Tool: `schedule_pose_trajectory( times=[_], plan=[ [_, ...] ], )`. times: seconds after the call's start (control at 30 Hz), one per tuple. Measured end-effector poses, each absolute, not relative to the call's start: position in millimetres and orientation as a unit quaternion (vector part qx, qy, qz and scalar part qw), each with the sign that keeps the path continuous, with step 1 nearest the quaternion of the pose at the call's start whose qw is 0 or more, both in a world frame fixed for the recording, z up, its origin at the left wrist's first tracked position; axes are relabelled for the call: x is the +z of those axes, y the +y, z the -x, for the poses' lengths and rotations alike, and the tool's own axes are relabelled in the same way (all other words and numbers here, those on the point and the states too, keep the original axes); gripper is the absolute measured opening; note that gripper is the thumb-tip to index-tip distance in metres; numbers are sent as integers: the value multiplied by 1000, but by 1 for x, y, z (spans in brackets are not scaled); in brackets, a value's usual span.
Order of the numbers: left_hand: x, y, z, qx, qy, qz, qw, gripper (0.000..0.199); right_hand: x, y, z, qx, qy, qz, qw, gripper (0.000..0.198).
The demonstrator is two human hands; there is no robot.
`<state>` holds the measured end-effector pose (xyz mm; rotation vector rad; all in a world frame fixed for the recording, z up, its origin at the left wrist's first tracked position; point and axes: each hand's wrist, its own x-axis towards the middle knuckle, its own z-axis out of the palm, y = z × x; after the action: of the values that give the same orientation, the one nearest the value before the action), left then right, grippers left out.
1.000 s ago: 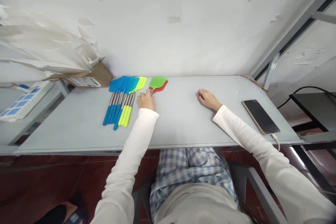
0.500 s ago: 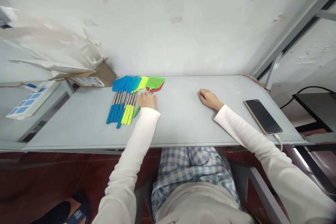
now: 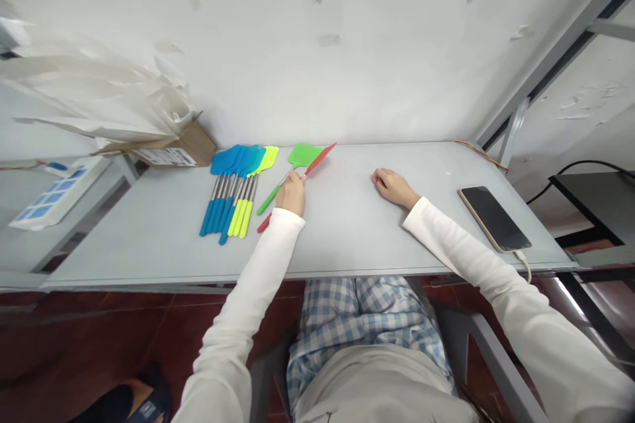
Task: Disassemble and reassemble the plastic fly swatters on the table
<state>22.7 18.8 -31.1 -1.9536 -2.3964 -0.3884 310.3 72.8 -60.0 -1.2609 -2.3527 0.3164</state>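
My left hand [image 3: 291, 194] is closed around the metal shaft of a red fly swatter [image 3: 319, 160], whose head is tilted up on edge. Its red handle end shows below the hand. Just beside it lies a green fly swatter [image 3: 303, 155], its shaft partly hidden by my fingers. To the left, several blue fly swatters [image 3: 231, 160] and several yellow fly swatters [image 3: 269, 157] lie side by side in an overlapping row, handles toward me. My right hand [image 3: 394, 186] rests on the table in a loose fist, with nothing visible in it.
The grey table [image 3: 342, 231] runs along a white wall. A cardboard box [image 3: 186, 145] with white plastic sheeting stands at the back left. A phone [image 3: 495, 219] with a charging cable lies at the right. A power strip [image 3: 54, 195] sits at far left.
My left hand has moved slightly right and gripped the red fly swatter, tilting its head up from under the green one. The green swatter has shifted right. My right hand stays put.
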Motion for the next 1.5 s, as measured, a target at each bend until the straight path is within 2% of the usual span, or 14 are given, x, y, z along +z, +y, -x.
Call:
schedule_pose_trajectory(
  times=[0.13,0.33,0.4,0.57,0.73,0.9,1.13,1.37,1.5],
  plan=[
    [-21,8,-45,-145,-720,678,-34,32,-59,70,-309,194,-830,439,284,22],
    [-24,24,-84,-153,-601,784,25,34,-55,78,-314,455,-667,399,435,60],
    [-28,35,-92,-146,-577,803,35,37,-56,83,-317,464,-622,417,472,65],
    [-36,45,-107,-139,-549,823,41,40,-54,89,-326,377,-564,501,537,74],
    [-41,39,-107,-142,-550,823,9,39,-39,83,-330,472,-591,419,504,50],
    [-42,40,-100,-121,-537,835,-14,35,-35,81,-335,513,-586,389,493,44],
    [-42,42,-100,-119,-533,838,-13,36,-29,81,-345,468,-639,381,477,34],
    [-40,40,-97,-148,-548,822,-33,28,-16,75,-347,447,-686,361,447,30],
    [-38,39,-96,-159,-553,817,-40,30,-21,78,-345,420,-663,409,466,35]
  ],
)
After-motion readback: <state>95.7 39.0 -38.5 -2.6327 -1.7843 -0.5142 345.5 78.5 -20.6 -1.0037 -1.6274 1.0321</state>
